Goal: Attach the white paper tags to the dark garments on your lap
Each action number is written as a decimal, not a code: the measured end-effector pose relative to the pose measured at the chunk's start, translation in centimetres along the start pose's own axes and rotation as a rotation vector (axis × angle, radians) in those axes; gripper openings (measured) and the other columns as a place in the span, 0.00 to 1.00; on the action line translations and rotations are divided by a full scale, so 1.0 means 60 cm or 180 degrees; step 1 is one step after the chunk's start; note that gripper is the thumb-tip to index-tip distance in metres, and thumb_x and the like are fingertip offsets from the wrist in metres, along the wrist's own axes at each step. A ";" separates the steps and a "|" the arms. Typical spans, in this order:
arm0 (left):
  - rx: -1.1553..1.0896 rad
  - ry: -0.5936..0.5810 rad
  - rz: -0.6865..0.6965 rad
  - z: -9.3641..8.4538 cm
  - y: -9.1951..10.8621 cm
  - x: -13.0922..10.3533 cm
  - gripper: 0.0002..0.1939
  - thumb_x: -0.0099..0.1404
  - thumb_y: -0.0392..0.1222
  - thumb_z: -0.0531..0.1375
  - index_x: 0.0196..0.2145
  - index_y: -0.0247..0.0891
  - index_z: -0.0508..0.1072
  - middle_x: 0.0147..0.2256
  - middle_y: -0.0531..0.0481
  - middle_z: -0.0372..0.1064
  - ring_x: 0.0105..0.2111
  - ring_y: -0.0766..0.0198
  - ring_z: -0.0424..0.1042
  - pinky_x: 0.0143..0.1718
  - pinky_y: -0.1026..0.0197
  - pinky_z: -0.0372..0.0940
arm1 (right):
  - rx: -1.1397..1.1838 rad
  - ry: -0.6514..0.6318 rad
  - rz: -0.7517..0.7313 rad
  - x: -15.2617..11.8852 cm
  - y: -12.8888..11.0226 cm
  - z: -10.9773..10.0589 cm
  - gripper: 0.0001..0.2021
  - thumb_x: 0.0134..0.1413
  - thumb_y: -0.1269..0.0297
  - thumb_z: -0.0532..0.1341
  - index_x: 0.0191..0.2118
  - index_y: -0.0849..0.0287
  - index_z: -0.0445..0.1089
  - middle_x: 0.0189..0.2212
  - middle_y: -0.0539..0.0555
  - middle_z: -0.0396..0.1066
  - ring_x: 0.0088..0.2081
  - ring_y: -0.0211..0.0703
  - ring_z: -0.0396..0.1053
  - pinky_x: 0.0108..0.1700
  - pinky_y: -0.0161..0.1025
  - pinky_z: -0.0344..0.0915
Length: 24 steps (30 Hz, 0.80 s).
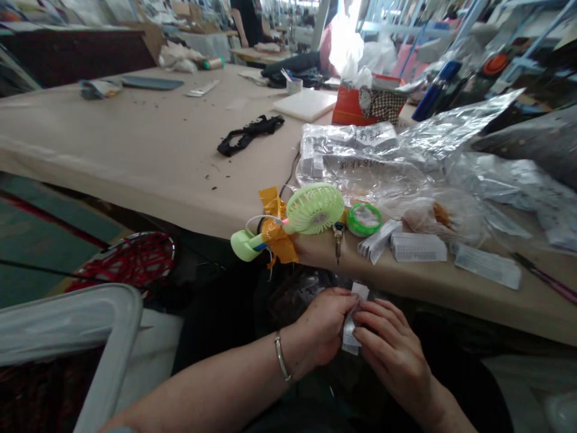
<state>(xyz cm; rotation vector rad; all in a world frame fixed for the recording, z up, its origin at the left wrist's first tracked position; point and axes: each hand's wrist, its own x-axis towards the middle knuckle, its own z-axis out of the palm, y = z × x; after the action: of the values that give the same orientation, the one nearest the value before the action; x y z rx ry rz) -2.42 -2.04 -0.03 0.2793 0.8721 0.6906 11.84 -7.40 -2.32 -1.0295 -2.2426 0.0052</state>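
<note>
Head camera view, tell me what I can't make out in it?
All in the head view:
Print on the label: hidden by fingers of the left hand and right hand, and too small.
Dark plastic beneath: partly behind the hands, its contents lost in shadow.
Print on the label stack: too small.
Bin: cut off by the left and bottom edges, contents too dark.
Person behind: head cut off by the top edge.

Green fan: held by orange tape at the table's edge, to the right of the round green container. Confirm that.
The side is wrong: in the head view, the green fan is to the left of the round green container. It is held by orange tape at the table's edge.
</note>
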 end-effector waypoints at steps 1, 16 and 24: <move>0.0017 -0.0027 -0.0019 -0.002 -0.001 0.001 0.07 0.45 0.35 0.64 0.23 0.33 0.70 0.21 0.52 0.66 0.20 0.70 0.64 0.22 0.67 0.55 | -0.0008 -0.0024 0.0006 -0.001 0.000 -0.001 0.09 0.55 0.77 0.58 0.39 0.60 0.71 0.40 0.56 0.75 0.50 0.47 0.69 0.56 0.50 0.63; 0.0121 -0.0308 -0.0200 -0.014 0.001 -0.003 0.10 0.55 0.41 0.65 0.28 0.31 0.71 0.23 0.51 0.66 0.20 0.72 0.65 0.22 0.69 0.58 | 0.0362 0.0034 0.0402 -0.012 -0.003 -0.001 0.16 0.54 0.74 0.61 0.48 0.54 0.69 0.44 0.55 0.75 0.51 0.50 0.70 0.53 0.51 0.67; 0.0674 -0.0997 -0.0708 -0.022 0.010 -0.025 0.14 0.60 0.49 0.62 0.32 0.33 0.69 0.23 0.50 0.67 0.19 0.67 0.70 0.21 0.66 0.65 | 0.3303 -0.0036 0.2846 -0.015 0.040 0.005 0.21 0.50 0.56 0.65 0.51 0.52 0.67 0.39 0.54 0.75 0.37 0.44 0.75 0.39 0.40 0.73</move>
<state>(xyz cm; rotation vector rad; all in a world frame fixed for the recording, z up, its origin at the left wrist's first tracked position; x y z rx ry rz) -4.39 -2.65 0.33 0.4592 0.6631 0.3352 13.71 -6.29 -3.71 -1.2438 -1.2483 1.3692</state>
